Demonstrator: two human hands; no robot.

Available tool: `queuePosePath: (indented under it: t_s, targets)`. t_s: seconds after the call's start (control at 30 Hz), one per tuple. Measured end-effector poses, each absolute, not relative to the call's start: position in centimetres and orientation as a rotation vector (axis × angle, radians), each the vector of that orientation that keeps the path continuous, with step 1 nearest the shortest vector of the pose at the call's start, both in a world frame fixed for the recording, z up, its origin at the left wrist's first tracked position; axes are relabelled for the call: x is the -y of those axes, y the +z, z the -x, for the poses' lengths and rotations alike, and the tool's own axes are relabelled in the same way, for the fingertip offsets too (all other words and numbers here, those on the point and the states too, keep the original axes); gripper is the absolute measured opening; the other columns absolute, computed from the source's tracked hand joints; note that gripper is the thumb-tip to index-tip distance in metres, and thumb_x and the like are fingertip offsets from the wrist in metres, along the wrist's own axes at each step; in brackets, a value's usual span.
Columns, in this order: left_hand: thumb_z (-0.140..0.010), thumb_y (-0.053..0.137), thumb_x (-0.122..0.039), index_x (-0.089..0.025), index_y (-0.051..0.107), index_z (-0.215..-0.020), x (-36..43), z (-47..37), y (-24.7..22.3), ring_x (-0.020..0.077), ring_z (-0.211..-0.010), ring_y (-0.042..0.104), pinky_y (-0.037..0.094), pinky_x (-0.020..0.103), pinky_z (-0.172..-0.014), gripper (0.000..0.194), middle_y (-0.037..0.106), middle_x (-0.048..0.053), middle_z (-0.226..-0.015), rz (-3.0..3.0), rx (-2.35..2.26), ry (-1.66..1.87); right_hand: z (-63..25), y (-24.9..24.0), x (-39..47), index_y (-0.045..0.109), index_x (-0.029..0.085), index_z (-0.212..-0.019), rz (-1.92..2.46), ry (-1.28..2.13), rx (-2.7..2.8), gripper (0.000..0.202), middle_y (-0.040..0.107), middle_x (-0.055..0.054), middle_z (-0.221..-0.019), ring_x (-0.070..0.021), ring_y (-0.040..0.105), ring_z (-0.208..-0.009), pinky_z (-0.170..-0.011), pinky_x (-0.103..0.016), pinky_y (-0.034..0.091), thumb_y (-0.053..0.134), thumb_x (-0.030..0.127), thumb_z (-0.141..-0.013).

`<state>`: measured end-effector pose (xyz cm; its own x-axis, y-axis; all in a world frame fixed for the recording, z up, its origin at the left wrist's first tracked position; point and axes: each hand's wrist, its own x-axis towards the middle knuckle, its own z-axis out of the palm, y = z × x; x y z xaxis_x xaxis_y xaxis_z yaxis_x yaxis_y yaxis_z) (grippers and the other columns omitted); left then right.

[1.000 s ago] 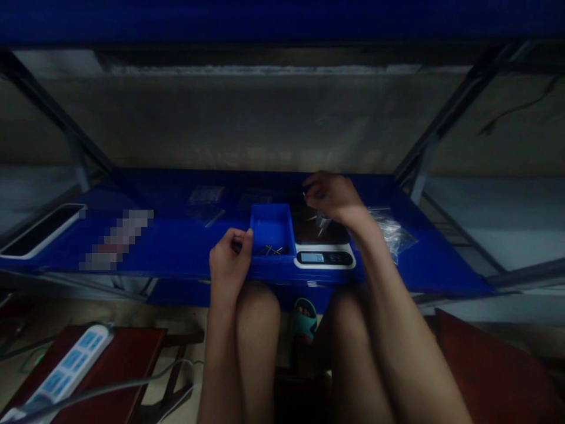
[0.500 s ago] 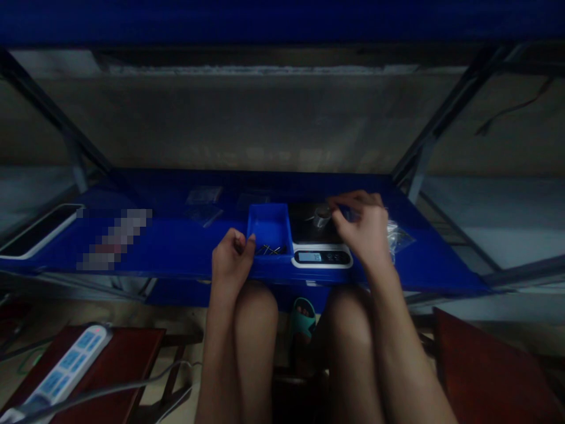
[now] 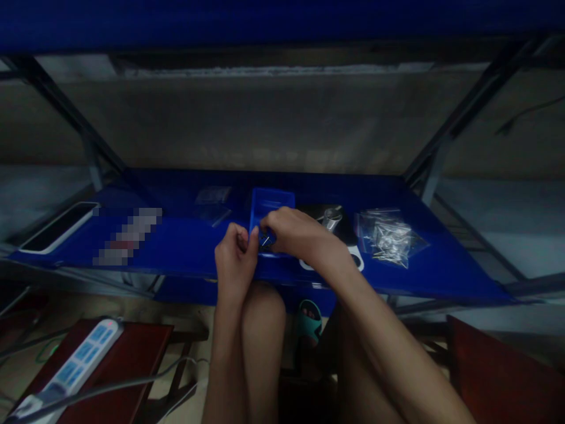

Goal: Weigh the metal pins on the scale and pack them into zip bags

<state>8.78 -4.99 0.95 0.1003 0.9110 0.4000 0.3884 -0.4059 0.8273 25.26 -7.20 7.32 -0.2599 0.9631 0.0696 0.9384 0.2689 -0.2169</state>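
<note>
A blue tray (image 3: 272,196) stands at the front of the shelf, with thin metal pieces (image 3: 265,241) on its floor near the front. My right hand (image 3: 291,232) reaches down into it, fingers bent beside these pieces; its fingertips are partly hidden. At the tray's left front side, my left hand (image 3: 235,250) is closed, its thumb upright against the curled fingers. What it holds, if anything, is hidden. A digital scale (image 3: 356,254) lies right of the tray, partly covered by my right forearm. On its dark plate rests a small shiny, see-through bundle (image 3: 332,219).
Clear bags of thin metal pieces (image 3: 391,238) lie right of the scale. Flat clear bags (image 3: 213,195) are left of the tray, and a white-framed dark device (image 3: 59,227) is farther left. A power strip (image 3: 82,359) sits on a stool. Another shelf (image 3: 282,23) hangs overhead.
My right hand has left the bundle on the scale and moved left into the blue tray. The left hand keeps its place by the tray. The camera view has shifted slightly.
</note>
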Motion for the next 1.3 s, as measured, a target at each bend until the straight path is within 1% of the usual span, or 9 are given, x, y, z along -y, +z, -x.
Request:
queuePosePath:
  t_s: [0.13, 0.23, 0.3, 0.4, 0.47, 0.67, 0.93, 1.13, 1.3]
  targets:
    - [-0.096, 0.062, -0.041, -0.024, 0.044, -0.075, 4.8, -8.6, 0.8, 0.0111, -0.054, 0.042, 0.033, 0.026, -0.058, 0.032, 0.044, -0.007, -0.061, -1.884, -1.280, 1.287, -24.0, 7.4, 7.2, 0.073, 0.012, -0.109, 1.780, 0.081, 2.341, 0.023, 0.075, -0.016, -0.108, -0.0240, 0.066, -0.099, -0.080, -0.033, 0.040, 0.052, 0.011, -0.100]
    - [-0.095, 0.062, -0.041, -0.024, 0.044, -0.075, 4.7, -8.5, 0.7, 0.0112, -0.054, 0.043, 0.032, 0.026, -0.058, 0.032, 0.045, -0.007, -0.061, -1.915, -1.295, 1.290, -23.8, 6.9, 6.9, 0.074, 0.012, -0.107, 1.750, 0.077, 2.317, 0.022, 0.074, -0.016, -0.105, -0.0229, 0.065, -0.095, -0.077, -0.032, 0.039, 0.052, 0.013, -0.101]
    - [-0.096, 0.062, -0.041, -0.024, 0.044, -0.075, 4.8, -8.5, 0.8, 0.0112, -0.055, 0.044, 0.032, 0.026, -0.058, 0.033, 0.045, -0.006, -0.061, -1.917, -1.293, 1.294, -24.0, 6.6, 6.4, 0.074, 0.014, -0.100, 1.747, 0.142, 2.288, 0.018, 0.074, -0.013, -0.096, -0.0210, 0.064, -0.088, -0.072, -0.031, 0.037, 0.057, 0.015, -0.098]
    - [-0.095, 0.062, -0.043, -0.024, 0.044, -0.074, 4.9, -8.7, 0.9, 0.0111, -0.054, 0.043, 0.033, 0.026, -0.058, 0.034, 0.045, -0.006, -0.061, -1.911, -1.302, 1.284, -24.8, 6.3, 5.7, 0.073, 0.016, -0.090, 1.747, 0.298, 2.231, 0.004, 0.072, -0.007, -0.084, -0.0170, 0.061, -0.076, -0.066, -0.028, 0.035, 0.069, 0.016, -0.088]
    - [-0.095, 0.063, -0.043, -0.024, 0.044, -0.073, 5.0, -8.8, 1.0, 0.0110, -0.053, 0.043, 0.033, 0.026, -0.058, 0.035, 0.045, -0.007, -0.060, -1.910, -1.322, 1.268, -25.4, 6.2, 5.5, 0.072, 0.017, -0.085, 1.744, 0.381, 2.168, 0.006, 0.071, -0.003, -0.079, -0.0147, 0.060, -0.071, -0.064, -0.027, 0.035, 0.075, 0.013, -0.082]
    - [-0.093, 0.064, -0.044, -0.024, 0.044, -0.072, 5.3, -8.9, 1.3, 0.0107, -0.052, 0.042, 0.034, 0.026, -0.057, 0.036, 0.043, -0.007, -0.058, -1.906, -1.309, 1.235, -26.3, 6.5, 5.7, 0.073, 0.016, -0.079, 1.725, 0.439, 1.994, 0.011, 0.071, -0.001, -0.071, -0.0140, 0.065, -0.069, -0.066, -0.024, 0.043, 0.072, 0.006, -0.077]
    - [-0.091, 0.066, -0.045, -0.023, 0.045, -0.070, 5.2, -9.0, 1.4, 0.0105, -0.052, 0.042, 0.033, 0.026, -0.056, 0.037, 0.044, -0.007, -0.057, -1.881, -1.332, 1.202, -26.7, 6.8, 6.6, 0.075, 0.015, -0.076, 1.582, 0.708, 1.604, 0.018, 0.074, 0.000, -0.069, -0.0146, 0.073, -0.069, -0.068, -0.022, 0.055, 0.070, -0.001, -0.069]
    - [-0.090, 0.066, -0.044, -0.023, 0.046, -0.068, 5.0, -8.9, 1.1, 0.0112, -0.052, 0.044, 0.034, 0.027, -0.058, 0.037, 0.046, -0.006, -0.057, -1.878, -1.347, 1.159, -27.5, 6.0, 6.8, 0.076, 0.014, -0.078, 1.518, 0.747, 1.399, 0.015, 0.076, -0.002, -0.070, -0.0169, 0.075, -0.070, -0.069, -0.025, 0.058, 0.072, 0.005, -0.068]
    - [-0.090, 0.067, -0.044, -0.023, 0.047, -0.065, 5.0, -8.8, 1.0, 0.0118, -0.052, 0.045, 0.034, 0.027, -0.058, 0.038, 0.048, -0.005, -0.055, -1.839, -1.422, 1.073, -29.9, 6.8, 9.0, 0.079, 0.016, -0.089, 1.436, 0.508, 1.192, 0.019, 0.080, -0.006, -0.082, -0.0207, 0.077, -0.074, -0.069, -0.029, 0.060, 0.072, 0.020, -0.071]
